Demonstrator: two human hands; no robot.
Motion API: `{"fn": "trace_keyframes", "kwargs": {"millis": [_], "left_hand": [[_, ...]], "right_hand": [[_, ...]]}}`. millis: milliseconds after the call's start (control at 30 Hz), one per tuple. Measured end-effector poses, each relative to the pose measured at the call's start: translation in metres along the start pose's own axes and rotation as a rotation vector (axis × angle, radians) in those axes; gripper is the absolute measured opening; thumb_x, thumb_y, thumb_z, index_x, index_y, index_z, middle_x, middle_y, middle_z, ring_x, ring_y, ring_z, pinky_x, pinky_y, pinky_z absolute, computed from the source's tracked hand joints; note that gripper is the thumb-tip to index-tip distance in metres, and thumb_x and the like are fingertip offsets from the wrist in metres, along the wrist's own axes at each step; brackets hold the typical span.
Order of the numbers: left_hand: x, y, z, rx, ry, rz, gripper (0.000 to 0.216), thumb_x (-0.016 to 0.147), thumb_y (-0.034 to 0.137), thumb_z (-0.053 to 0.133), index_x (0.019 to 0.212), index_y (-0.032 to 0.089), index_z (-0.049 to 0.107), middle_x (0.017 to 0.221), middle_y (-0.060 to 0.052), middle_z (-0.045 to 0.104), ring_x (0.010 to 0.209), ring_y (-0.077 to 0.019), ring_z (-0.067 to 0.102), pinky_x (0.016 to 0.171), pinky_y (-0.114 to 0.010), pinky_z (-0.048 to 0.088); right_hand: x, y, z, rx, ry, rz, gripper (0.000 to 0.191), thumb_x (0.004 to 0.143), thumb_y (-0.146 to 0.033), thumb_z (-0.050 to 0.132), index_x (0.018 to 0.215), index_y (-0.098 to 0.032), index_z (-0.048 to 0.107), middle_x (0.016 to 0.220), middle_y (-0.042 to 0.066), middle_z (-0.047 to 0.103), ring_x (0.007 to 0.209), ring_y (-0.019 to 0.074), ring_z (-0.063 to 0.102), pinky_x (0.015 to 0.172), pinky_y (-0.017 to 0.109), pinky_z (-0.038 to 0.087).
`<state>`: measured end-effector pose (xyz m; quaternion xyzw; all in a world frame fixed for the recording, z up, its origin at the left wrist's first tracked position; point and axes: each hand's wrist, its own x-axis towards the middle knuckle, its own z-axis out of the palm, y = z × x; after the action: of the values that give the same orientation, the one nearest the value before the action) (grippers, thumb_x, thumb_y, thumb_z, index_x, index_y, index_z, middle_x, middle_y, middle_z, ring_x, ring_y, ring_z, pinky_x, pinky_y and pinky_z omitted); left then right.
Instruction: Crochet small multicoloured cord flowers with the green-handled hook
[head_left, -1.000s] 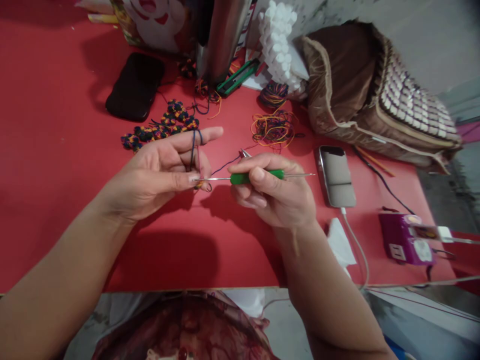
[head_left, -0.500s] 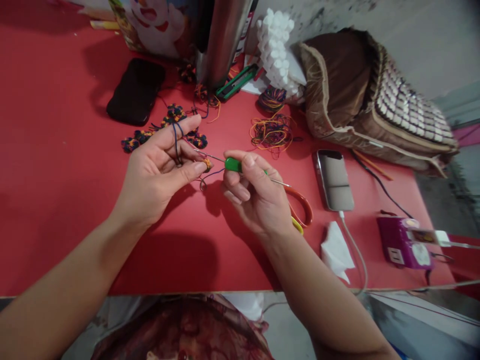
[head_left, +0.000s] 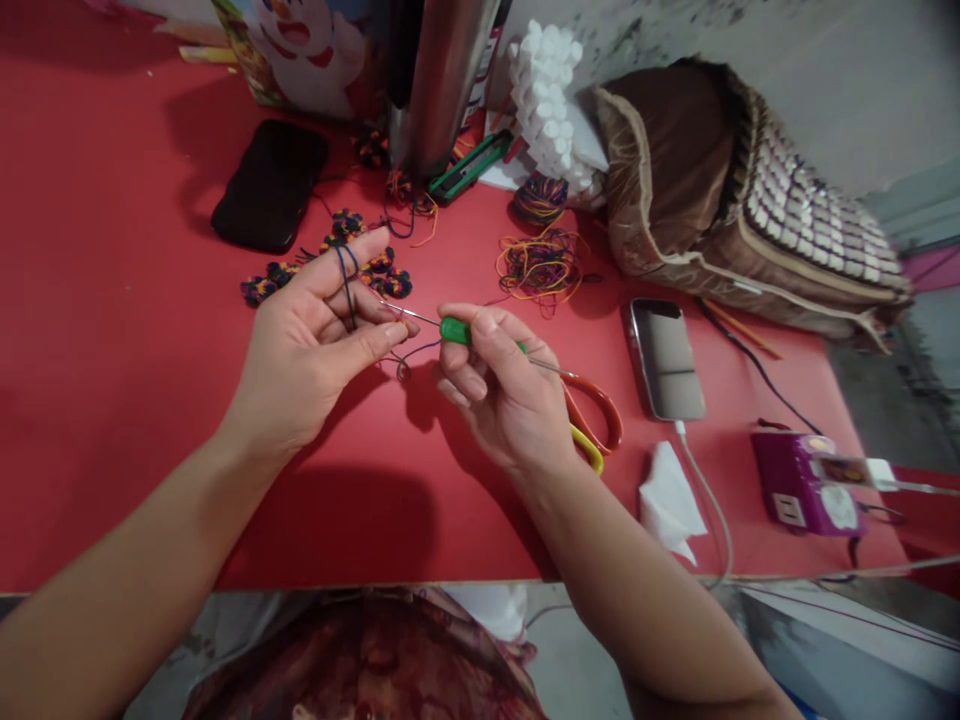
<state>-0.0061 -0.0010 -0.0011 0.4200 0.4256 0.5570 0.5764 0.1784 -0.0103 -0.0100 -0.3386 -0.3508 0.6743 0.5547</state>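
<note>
Right hand pinches a green hook; left hand pinches yarn looped over its forefinger. Red table, grey wall; scissors half hidden by the right hand.

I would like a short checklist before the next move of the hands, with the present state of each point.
1. The right hand grips the crochet hook by its green handle: ok.
2. The blue yarn is looped around the index finger of the left hand: ok.
3. Hook tip reaches the left fingertips: ok.
4. Hook has caught the yarn: cannot tell.
5. The scissors rest on the red table: ok.
</note>
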Motion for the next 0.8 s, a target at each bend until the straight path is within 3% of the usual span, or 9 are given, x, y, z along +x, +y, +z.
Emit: {"fn": "trace_keyframes", "kwargs": {"millis": [167,300,433,600,800], "left_hand": [[-0.003,0.002,0.007,0.000,0.024,0.010,0.057,0.082,0.012,0.099,0.134,0.027,0.081,0.082,0.005,0.075,0.080,-0.0189,0.074,0.080,-0.036,0.065],[-0.007,-0.001,0.013,0.052,0.005,0.016,0.063,0.079,0.013,0.100,0.136,0.027,0.077,0.082,0.005,0.077,0.072,-0.0175,0.072,0.069,-0.033,0.061],[-0.006,-0.004,0.013,-0.015,-0.037,-0.004,0.061,0.077,0.015,0.102,0.132,0.027,0.077,0.081,0.005,0.076,0.071,-0.0158,0.072,0.070,-0.031,0.062],[-0.002,0.004,0.008,-0.190,-0.085,-0.138,0.065,0.068,0.012,0.108,0.125,0.028,0.082,0.078,0.009,0.076,0.067,-0.0123,0.071,0.071,-0.027,0.062],[0.002,0.010,-0.002,-0.243,-0.161,-0.192,0.064,0.073,0.008,0.105,0.129,0.029,0.083,0.081,0.008,0.078,0.068,-0.0139,0.076,0.068,-0.027,0.064]], "right_hand": [[-0.011,0.004,0.002,-0.287,0.036,-0.149,0.024,0.102,-0.049,0.086,0.112,-0.027,0.085,0.077,-0.003,0.075,0.053,0.0095,0.051,0.057,0.029,0.053],[-0.020,0.009,0.006,-0.688,0.060,-0.403,0.020,0.110,-0.045,0.076,0.119,-0.031,0.085,0.097,0.003,0.084,0.075,0.0164,0.071,0.080,0.036,0.065],[-0.024,0.012,0.007,-0.814,0.033,-0.538,0.018,0.113,-0.036,0.070,0.123,-0.032,0.085,0.113,0.005,0.087,0.094,0.0203,0.079,0.095,0.040,0.068],[-0.024,0.014,0.003,-0.630,-0.015,-0.520,0.020,0.111,-0.033,0.075,0.129,-0.038,0.084,0.101,0.000,0.083,0.074,0.0150,0.071,0.089,0.038,0.067],[-0.019,0.013,-0.005,-0.481,-0.046,-0.461,0.019,0.109,-0.035,0.079,0.126,-0.033,0.087,0.088,-0.001,0.080,0.061,0.0110,0.062,0.059,0.028,0.057]]}}
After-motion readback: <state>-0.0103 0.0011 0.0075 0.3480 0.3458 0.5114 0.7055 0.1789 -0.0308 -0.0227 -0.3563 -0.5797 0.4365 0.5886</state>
